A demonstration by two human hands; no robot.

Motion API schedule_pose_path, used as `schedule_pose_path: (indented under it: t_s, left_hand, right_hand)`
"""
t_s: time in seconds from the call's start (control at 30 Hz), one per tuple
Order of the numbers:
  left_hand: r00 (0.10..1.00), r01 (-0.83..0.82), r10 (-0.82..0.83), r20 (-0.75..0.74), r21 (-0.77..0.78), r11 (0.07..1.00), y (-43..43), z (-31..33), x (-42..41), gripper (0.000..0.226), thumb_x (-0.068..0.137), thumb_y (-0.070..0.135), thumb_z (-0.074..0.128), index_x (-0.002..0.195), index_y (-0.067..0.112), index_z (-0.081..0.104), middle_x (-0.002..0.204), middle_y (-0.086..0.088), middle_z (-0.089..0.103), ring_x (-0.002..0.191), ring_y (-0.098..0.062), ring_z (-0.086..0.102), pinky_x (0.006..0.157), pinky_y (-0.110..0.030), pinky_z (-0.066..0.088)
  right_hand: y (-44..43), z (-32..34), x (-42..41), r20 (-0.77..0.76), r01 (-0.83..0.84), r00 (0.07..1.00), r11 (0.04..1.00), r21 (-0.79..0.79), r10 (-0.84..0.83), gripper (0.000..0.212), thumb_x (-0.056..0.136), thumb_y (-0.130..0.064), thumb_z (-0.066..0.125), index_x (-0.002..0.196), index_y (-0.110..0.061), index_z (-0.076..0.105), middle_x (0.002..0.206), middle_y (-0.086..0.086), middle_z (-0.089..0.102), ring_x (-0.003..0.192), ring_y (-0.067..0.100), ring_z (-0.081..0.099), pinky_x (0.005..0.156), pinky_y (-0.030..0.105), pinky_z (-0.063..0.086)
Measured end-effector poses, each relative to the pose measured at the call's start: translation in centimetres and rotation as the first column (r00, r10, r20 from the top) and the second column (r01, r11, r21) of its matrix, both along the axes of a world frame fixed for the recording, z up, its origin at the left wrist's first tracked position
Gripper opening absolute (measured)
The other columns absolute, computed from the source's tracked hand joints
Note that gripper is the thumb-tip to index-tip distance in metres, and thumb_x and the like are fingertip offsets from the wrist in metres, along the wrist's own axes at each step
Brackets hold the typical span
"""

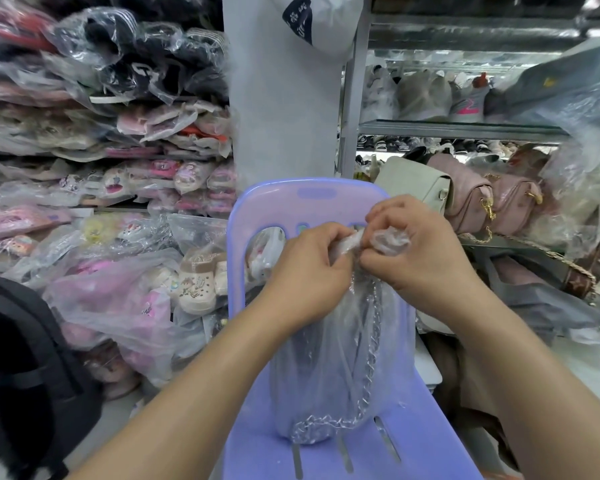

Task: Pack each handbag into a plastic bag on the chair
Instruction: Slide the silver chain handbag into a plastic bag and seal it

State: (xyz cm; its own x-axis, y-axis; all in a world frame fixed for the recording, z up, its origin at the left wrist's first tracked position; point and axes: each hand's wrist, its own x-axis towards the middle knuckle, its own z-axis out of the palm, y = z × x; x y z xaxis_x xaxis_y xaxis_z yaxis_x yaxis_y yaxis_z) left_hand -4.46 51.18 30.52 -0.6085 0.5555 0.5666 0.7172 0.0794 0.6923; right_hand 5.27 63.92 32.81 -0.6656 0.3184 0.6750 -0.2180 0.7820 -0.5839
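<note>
Handbag [302, 368] upright on chair [312, 209] seat, inside plastic bag [394, 344]; left hand [309, 265], right hand [420, 251] both pinch gathered neck directly above.

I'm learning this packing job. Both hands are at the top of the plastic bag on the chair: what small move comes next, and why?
Probably twist or knot the gathered neck shut. The handbag and its chain sit wholly inside the plastic bag, which stands on the chair, and the left hand and right hand both pinch the bunched top.
</note>
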Motion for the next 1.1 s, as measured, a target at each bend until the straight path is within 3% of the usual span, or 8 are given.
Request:
schedule_pose_path:
  t_s: [0.1, 0.23, 0.33, 0.43, 0.6, 0.77, 0.93, 1.1]
  left_hand:
    - [0.998, 0.054, -0.054, -0.012, 0.006, 0.999, 0.0, 0.3, 0.2, 0.006, 0.091, 0.03, 0.059, 0.093, 0.03, 0.065, 0.081, 0.013, 0.071, 0.073, -0.005, 0.066, 0.07, -0.032, 0.055]
    - [0.993, 0.118, -0.117, 0.025, -0.046, 0.992, -0.3, 1.0, 0.6, 0.009, 0.089, 0.029, 0.064, 0.082, 0.026, 0.061, 0.07, 0.019, 0.063, 0.06, 0.002, 0.055, 0.062, -0.019, 0.041]
    - [0.947, 0.165, -0.153, 0.283, -0.019, 0.986, -0.4, 2.0, 0.7, 0.031, 0.086, 0.053, 0.051, 0.082, 0.025, 0.064, 0.077, 0.016, 0.064, 0.068, -0.003, 0.055, 0.075, -0.03, 0.044]
    - [0.933, 0.117, -0.072, 0.353, -0.107, 0.987, 0.1, 2.7, 0.9, 0.062, 0.093, 0.07, 0.034, 0.112, 0.024, 0.071, 0.111, 0.005, 0.072, 0.106, -0.015, 0.064, 0.1, -0.036, 0.045]
    - [0.825, 0.236, -0.226, 0.518, 0.048, 0.971, 0.6, 2.7, 1.1, 0.066, 0.07, 0.07, 0.054, 0.109, 0.02, 0.07, 0.11, 0.002, 0.074, 0.109, -0.018, 0.068, 0.107, -0.042, 0.046]
    - [0.773, 0.216, -0.243, 0.586, 0.117, 0.969, 0.6, 2.4, 0.7, 0.026, 0.092, 0.046, 0.059, 0.075, 0.026, 0.054, 0.077, 0.0, 0.054, 0.074, -0.018, 0.047, 0.078, -0.036, 0.038]
    - [0.756, 0.129, -0.212, 0.62, 0.175, 0.976, -0.1, 3.0, -0.2, 0.018, 0.1, 0.03, 0.059, 0.083, 0.021, 0.057, 0.079, -0.006, 0.058, 0.061, -0.017, 0.046, 0.055, -0.025, 0.039]
    - [0.745, 0.057, -0.188, 0.64, 0.22, 0.974, -0.1, 2.8, -0.9, 0.028, 0.097, 0.035, 0.064, 0.074, 0.021, 0.057, 0.076, -0.008, 0.052, 0.05, -0.013, 0.038, 0.048, -0.024, 0.033]
  right_hand:
    - [0.4, -0.8, -0.6, -0.144, 0.182, 0.976, 0.974, 0.138, -0.162, 0.039, 0.073, 0.0, 0.074, 0.092, -0.026, 0.053, 0.094, -0.007, 0.05, 0.074, 0.008, 0.046, 0.064, 0.026, 0.038]
    - [0.1, -2.0, -1.1, -0.365, 0.347, 0.894, 0.916, 0.2, -0.259, 0.027, 0.071, 0.004, 0.07, 0.091, -0.011, 0.061, 0.096, 0.001, 0.05, 0.075, 0.015, 0.045, 0.062, 0.038, 0.043]
    - [-0.5, -2.5, -1.2, -0.446, 0.36, 0.858, 0.918, 0.167, -0.255, 0.019, 0.07, -0.001, 0.066, 0.088, -0.007, 0.062, 0.089, 0.003, 0.052, 0.073, 0.017, 0.047, 0.062, 0.038, 0.039]
    - [-0.9, -2.6, -1.4, -0.504, 0.486, 0.8, 0.843, 0.229, -0.325, 0.018, 0.07, -0.005, 0.072, 0.086, -0.008, 0.065, 0.075, 0.004, 0.06, 0.073, 0.029, 0.056, 0.062, 0.042, 0.042]
    - [-1.1, -2.7, -1.4, -0.512, 0.513, 0.786, 0.827, 0.23, -0.346, 0.02, 0.073, -0.009, 0.073, 0.091, -0.012, 0.063, 0.074, 0.006, 0.063, 0.075, 0.033, 0.059, 0.062, 0.04, 0.046]
    - [-0.7, -2.3, -1.3, -0.432, 0.4, 0.855, 0.895, 0.195, -0.288, 0.034, 0.072, -0.003, 0.081, 0.093, -0.019, 0.059, 0.082, -0.006, 0.061, 0.08, 0.024, 0.061, 0.067, 0.033, 0.041]
    - [0.0, -2.2, -1.3, -0.349, 0.214, 0.927, 0.96, 0.182, -0.14, 0.021, 0.081, -0.008, 0.086, 0.095, -0.014, 0.073, 0.083, -0.014, 0.066, 0.078, 0.002, 0.06, 0.077, 0.008, 0.044]
    - [-0.1, -2.6, -1.7, -0.327, 0.107, 0.94, 0.994, 0.019, -0.095, 0.02, 0.088, -0.016, 0.081, 0.085, -0.029, 0.066, 0.084, -0.018, 0.066, 0.081, 0.004, 0.063, 0.073, 0.017, 0.051]
